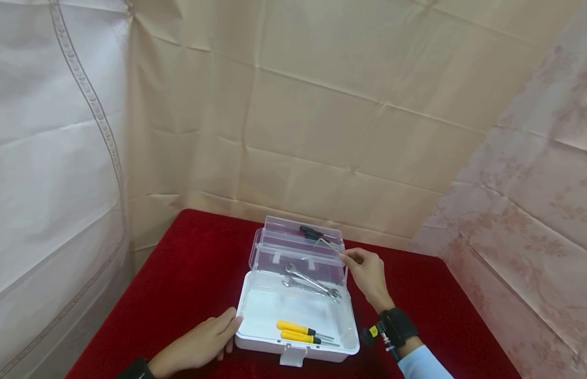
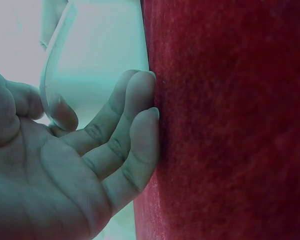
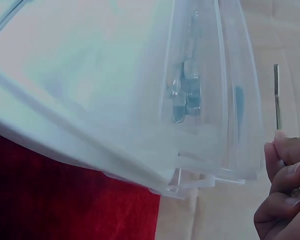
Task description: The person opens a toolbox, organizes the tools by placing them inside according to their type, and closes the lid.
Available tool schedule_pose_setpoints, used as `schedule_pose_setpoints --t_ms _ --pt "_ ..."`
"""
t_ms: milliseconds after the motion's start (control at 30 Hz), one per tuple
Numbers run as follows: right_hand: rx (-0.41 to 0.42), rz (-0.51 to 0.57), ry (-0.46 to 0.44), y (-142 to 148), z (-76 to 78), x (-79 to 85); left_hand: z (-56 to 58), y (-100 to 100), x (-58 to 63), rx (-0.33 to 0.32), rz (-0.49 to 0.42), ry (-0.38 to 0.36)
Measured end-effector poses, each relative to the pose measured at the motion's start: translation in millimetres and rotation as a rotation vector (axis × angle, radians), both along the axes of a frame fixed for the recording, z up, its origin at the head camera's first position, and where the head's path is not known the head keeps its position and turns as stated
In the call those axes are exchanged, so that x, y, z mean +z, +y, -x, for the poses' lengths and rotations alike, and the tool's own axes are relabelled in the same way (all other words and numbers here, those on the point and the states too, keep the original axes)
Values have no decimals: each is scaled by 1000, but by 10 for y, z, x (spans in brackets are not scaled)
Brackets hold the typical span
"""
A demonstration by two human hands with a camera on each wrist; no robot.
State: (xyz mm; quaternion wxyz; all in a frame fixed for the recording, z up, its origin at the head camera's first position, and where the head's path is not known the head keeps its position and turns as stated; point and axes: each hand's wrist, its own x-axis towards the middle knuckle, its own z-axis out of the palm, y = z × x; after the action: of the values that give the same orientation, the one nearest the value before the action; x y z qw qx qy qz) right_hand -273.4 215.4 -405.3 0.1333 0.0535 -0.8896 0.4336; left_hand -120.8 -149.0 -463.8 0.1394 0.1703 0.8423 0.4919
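Note:
A white toolbox [image 1: 260,308] stands open on red cloth. My left hand [image 1: 200,339] grips its front left corner, with a digit over the rim and the other fingers along the outer wall in the left wrist view. My right hand [image 1: 366,273] pinches a thin L-shaped hex key [image 1: 332,247] above the raised clear lid [image 1: 269,239]; the right wrist view shows the hex key [image 3: 277,97] sticking out past the fingertips. Two yellow-handled screwdrivers [image 1: 295,327] lie at the front inside the box. Silver wrenches [image 1: 309,281] lie toward its back.
Black-handled tools [image 1: 312,231] are at the lid's far part. A white latch [image 1: 293,356] hangs at the box's front. The red cloth [image 1: 198,263] covers the table, with a beige curtain [image 1: 321,131] behind and light curtains [image 1: 525,210] at both sides.

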Motion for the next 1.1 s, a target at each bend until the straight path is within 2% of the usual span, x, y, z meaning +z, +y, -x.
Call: schedule_pose_setpoints --t_ms 600,800,900,1000,1100 --pt "66 -99 36 -124 87 -19 -1 4 4 7 14 13" --pt "93 -139 32 -125 59 -37 -21 -7 -5 13 -13 -24" --pt "62 -95 61 -60 50 -63 -18 -5 -7 14 -12 -25" --pt "-24 -23 101 104 73 -94 -15 -1 -5 11 -4 -10" --pt "-99 -3 75 348 158 -178 -23 -6 0 21 7 1"
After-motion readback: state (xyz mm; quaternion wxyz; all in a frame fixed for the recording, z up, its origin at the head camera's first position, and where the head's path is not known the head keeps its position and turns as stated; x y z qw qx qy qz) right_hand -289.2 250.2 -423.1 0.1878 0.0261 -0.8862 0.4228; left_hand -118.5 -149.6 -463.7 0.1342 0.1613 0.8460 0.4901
